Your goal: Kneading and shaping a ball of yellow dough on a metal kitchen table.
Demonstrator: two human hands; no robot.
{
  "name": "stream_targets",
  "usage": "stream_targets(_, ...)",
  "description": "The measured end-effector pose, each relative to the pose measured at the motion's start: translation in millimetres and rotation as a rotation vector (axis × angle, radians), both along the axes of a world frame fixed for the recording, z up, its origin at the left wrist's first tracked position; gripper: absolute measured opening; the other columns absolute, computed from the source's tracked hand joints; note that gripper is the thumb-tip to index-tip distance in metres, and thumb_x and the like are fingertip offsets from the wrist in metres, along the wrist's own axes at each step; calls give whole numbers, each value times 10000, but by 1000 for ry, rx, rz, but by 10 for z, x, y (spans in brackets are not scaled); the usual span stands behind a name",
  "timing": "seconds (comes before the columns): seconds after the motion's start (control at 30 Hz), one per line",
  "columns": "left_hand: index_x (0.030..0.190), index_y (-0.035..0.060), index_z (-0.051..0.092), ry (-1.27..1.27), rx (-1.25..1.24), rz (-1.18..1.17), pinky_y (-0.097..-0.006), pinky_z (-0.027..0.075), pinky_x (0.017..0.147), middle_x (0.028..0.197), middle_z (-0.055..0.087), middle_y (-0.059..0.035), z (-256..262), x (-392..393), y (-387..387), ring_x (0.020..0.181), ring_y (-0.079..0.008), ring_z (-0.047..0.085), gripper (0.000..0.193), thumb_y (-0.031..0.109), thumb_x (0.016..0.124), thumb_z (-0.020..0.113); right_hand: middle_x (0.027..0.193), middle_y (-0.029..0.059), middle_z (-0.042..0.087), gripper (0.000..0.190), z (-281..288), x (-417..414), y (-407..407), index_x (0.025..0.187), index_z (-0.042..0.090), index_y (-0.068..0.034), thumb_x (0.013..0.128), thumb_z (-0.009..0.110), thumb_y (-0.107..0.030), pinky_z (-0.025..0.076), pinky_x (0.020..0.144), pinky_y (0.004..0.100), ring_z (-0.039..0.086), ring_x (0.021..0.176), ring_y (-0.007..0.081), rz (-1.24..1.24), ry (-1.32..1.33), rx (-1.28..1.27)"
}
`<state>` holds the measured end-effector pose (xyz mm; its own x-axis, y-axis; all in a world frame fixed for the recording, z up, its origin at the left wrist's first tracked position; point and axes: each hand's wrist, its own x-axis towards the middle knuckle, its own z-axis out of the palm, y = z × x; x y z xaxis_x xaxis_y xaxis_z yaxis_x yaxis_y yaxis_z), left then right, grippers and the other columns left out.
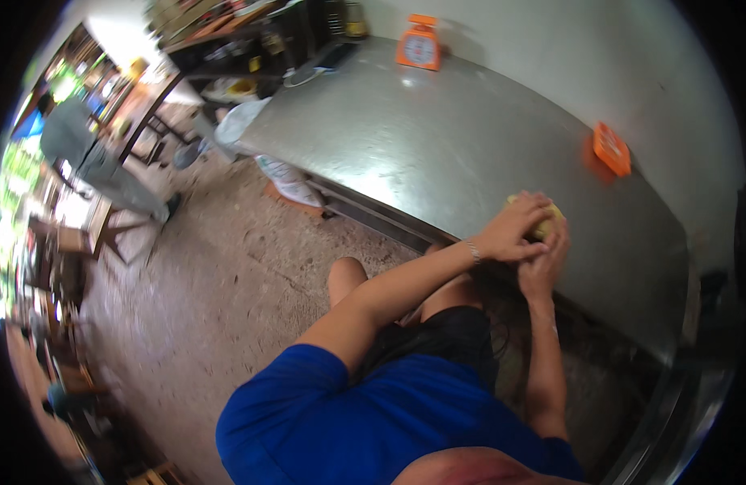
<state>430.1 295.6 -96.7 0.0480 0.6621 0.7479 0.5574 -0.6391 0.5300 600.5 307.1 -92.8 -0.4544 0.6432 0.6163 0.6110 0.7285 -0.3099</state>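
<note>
Near the front edge of a metal-topped table (506, 139), both my hands are wrapped around a rounded yellow object (542, 229). Fingers hide most of it, so I cannot tell exactly what it is. My left hand (513, 227) lies over its near left side, with a bracelet at the wrist. From the right, my right hand (547, 257) cups the same object, and the two hands touch each other.
An orange dial kitchen scale (419, 45) stands by the wall. An orange plastic piece (611, 149) leans against the wall farther right. A white sack (291, 182) sits under the table. Dark shelving (227, 51) adjoins it. Another person (88, 151) stands bent at the far left.
</note>
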Motion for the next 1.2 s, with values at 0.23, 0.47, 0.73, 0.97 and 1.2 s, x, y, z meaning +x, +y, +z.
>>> stream_targets(0.23,1469,11,559,-355,-115,172,-502,334,1254,1614,432,-277,-55,-262,-789,1506,-438,444,526,256,1018,674,1625,231,457,667,346,-32,-372,1551,525,-45,993,694,-369,281,1264,610,417,1479,492,319,-182,69)
stream_targets(0.47,1520,-21,519,-326,-186,219,-513,330,1251,1681,330,-283,80,-447,-890,1558,-444,359,581,365,1088,550,1624,213,474,712,265,16,172,1586,507,-86,1008,659,-473,264,1287,554,383,1549,418,260,-20,-162)
stream_targets(0.73,1644,1,379,-180,-189,281,-530,314,1267,1691,328,-307,-3,-445,-895,1556,-497,348,691,410,1104,513,1586,194,510,628,223,-900,-104,1481,583,-16,979,599,-392,234,1309,578,336,1577,397,449,-259,128)
stream_targets(0.97,1574,-21,485,-655,-392,285,-432,481,1136,1491,592,-283,-16,-853,140,1355,-361,610,620,424,1143,468,1364,172,655,416,49,-1520,701,1274,672,-27,943,622,-275,328,1240,600,520,1423,375,327,-146,162)
stream_targets(1.2,1174,-67,710,-801,-338,398,-422,520,919,1109,755,-232,-43,-1613,1501,1010,-267,675,618,477,1146,417,1436,171,640,440,214,-2248,1796,1335,688,-96,916,691,-230,401,1204,517,548,1408,365,265,-242,8)
